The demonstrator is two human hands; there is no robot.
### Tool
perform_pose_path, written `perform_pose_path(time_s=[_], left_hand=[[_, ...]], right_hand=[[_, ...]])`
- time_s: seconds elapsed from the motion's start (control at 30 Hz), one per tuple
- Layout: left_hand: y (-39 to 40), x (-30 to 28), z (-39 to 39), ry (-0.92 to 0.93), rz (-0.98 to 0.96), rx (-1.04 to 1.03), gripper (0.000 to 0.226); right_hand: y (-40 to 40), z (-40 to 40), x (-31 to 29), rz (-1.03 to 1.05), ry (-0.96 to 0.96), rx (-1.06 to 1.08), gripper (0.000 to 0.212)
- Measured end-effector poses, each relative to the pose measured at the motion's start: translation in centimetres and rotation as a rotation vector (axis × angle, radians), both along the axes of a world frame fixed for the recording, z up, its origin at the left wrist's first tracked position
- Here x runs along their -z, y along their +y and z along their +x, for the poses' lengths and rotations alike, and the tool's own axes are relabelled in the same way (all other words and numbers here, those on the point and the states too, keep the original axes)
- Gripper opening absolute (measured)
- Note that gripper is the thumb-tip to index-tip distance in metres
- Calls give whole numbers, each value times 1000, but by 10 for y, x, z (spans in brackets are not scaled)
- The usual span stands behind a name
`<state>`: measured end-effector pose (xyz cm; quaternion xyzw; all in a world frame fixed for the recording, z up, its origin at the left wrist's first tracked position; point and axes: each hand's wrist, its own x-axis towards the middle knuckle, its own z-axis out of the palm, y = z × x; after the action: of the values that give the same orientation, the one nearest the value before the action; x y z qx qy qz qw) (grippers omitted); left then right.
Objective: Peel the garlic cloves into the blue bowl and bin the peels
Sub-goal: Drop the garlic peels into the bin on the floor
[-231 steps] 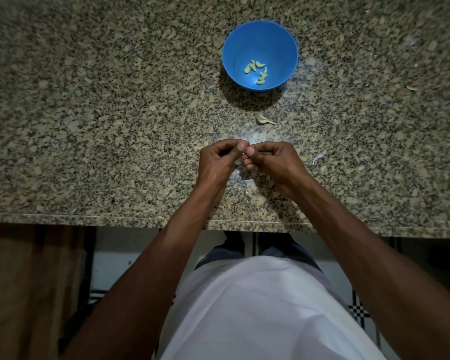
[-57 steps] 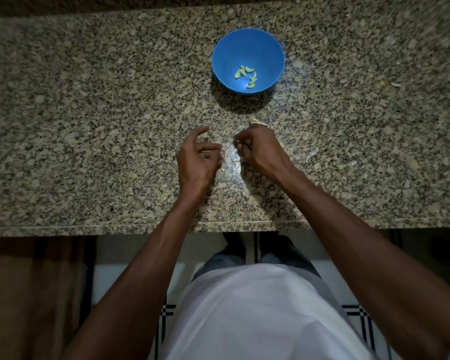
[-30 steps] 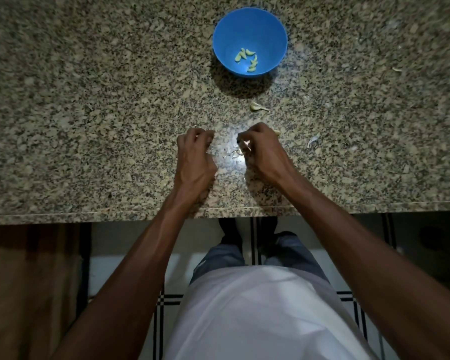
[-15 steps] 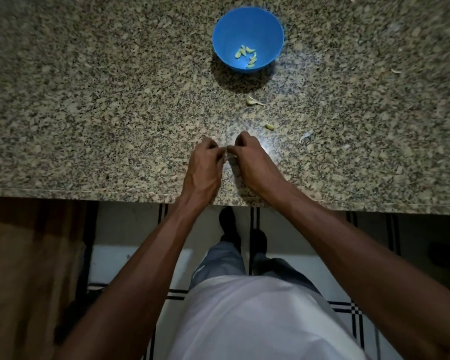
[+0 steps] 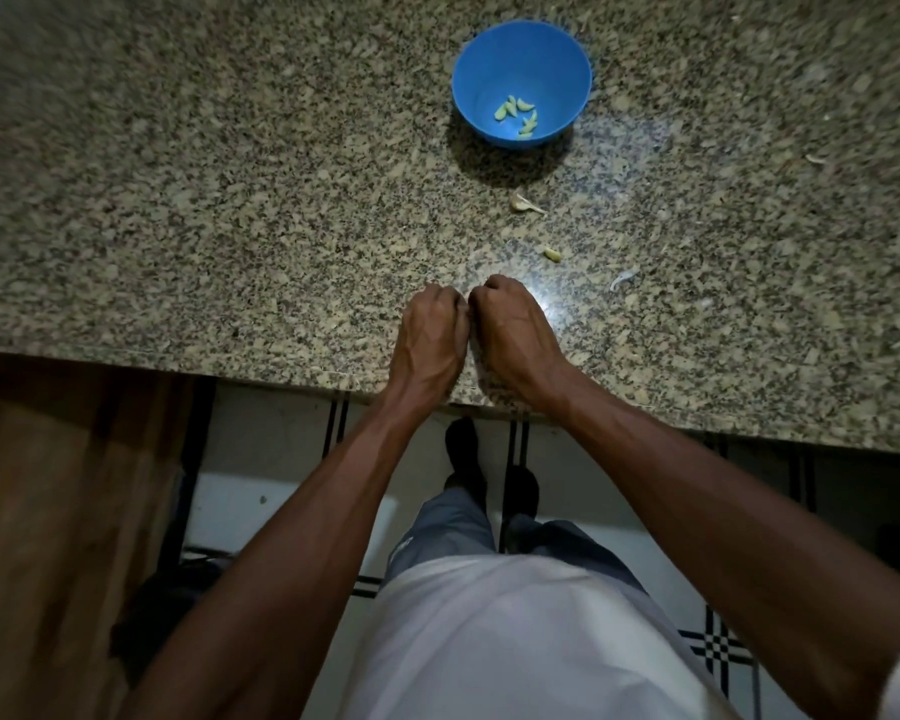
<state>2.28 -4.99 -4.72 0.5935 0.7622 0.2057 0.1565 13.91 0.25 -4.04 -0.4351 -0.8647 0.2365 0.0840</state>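
- Garlic peels cannot be seen within the left hand (image 5: 432, 332) and right hand (image 5: 513, 330), both curled knuckle to knuckle at the worktop (image 5: 178, 200) edge; what either grip holds is hidden.
- Beyond: a loose clove (image 5: 553, 254), then a peel scrap (image 5: 525, 204).
- Farthest, the blue bowl (image 5: 489, 59) holds peeled cloves (image 5: 518, 116).

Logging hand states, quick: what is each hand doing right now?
Left hand: fingers curled, contents hidden, cannot be told.
Right hand: fingers curled, contents hidden, cannot be told.

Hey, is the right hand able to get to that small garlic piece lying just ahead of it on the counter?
Probably yes: the right hand sits just short of the garlic piece, with only bare counter between.
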Motion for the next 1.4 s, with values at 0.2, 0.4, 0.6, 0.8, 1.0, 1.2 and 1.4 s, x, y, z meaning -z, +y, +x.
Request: perform_pose_path(time_s=[0.2,0.4,0.6,0.8,1.0,1.2,1.4], left_hand=[[-1,-11,-3,-593,-121,-378,15],[-35,-26,-25,-1059,82,-661,11],[-109,-32,-56,-1276,299,-898,17],[-236,-40,-112,-1318,519,-1109,19],[-386,-31,-167,-1288,751,-1372,10],[-536,-15,-211,-1210,808,-1630,10],[-637,13,-232,-1170,820,-1842,21]], right_hand=[[16,22,-10,-574,395,427,19],[25,15,-19,-1088,776,534,22],[-27,-71,-37,-1261,789,285,9],[-135,-172,-43,-1363,593,2,12],[-279,-262,-29,-1396,382,-199,8],[-421,-337,-9,-1432,250,-315,7],[-517,-378,24,-1468,75,-405,8]])
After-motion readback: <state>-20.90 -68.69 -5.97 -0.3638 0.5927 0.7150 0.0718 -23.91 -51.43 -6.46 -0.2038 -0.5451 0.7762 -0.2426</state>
